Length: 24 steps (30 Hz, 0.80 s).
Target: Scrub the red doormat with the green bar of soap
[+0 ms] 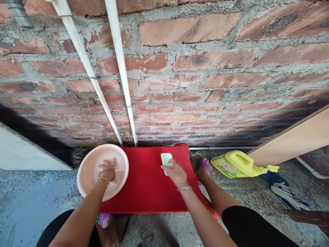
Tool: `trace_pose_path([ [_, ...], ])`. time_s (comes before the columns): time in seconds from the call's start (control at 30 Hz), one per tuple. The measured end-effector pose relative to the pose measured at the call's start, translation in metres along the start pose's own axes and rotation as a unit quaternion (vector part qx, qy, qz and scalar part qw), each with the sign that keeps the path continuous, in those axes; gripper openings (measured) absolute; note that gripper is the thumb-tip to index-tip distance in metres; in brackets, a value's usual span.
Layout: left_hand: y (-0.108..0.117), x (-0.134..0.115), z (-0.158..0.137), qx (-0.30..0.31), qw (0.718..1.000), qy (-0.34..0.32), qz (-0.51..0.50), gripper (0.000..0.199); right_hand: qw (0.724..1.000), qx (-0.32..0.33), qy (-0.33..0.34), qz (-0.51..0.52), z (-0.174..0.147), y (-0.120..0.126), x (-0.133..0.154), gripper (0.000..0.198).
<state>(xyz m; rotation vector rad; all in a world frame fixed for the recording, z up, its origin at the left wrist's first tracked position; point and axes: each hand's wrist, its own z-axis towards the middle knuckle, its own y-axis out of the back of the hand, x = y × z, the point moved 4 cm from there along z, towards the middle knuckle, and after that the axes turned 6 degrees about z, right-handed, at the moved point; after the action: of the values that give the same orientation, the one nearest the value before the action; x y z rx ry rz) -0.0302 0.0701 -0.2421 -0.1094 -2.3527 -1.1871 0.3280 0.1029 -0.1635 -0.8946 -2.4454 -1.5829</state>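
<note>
Here is the pale green block [166, 159], out over the right-hand part of the red cloth [146, 188], its far end showing clear of the grip; the right hand [177, 172] has it, thumb along one side and fingers curled in along the other, closed just as far as the block's width allows; whether the block's underside touches the cloth, I cannot tell; a silver bangle [184, 188] rings that wrist.

Over to the left hand [107, 171], and it is down inside the pale pink basin [87, 168], fingers loosely spread and pointing toward the wall, with nothing visible in their hold; whether the fingertips meet the bottom, I cannot tell; a gold bangle [103, 178] circles this wrist; the basin itself overlaps the left end of the cloth, which spreads flat through the middle and bunches up at its far right corner.

Wider now: a foot in a purple sandal [204, 164] stands just beyond the cloth's right edge; next to it a yellow jug [236, 164] lies on its side, spout pointing right; farther right, white-and-blue footwear [285, 193] rests on the concrete floor [246, 192]; behind it all rises the brick wall [190, 61], two white pipes [119, 55] running down it.
</note>
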Motion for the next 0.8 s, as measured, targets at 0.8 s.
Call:
trace_pose_path([
  [0.8,0.000,0.006,0.000,-0.001,0.999,-0.029,-0.034,0.146,0.995,-0.023,-0.039,-0.093,0.006,0.037,-0.086,0.038],
])
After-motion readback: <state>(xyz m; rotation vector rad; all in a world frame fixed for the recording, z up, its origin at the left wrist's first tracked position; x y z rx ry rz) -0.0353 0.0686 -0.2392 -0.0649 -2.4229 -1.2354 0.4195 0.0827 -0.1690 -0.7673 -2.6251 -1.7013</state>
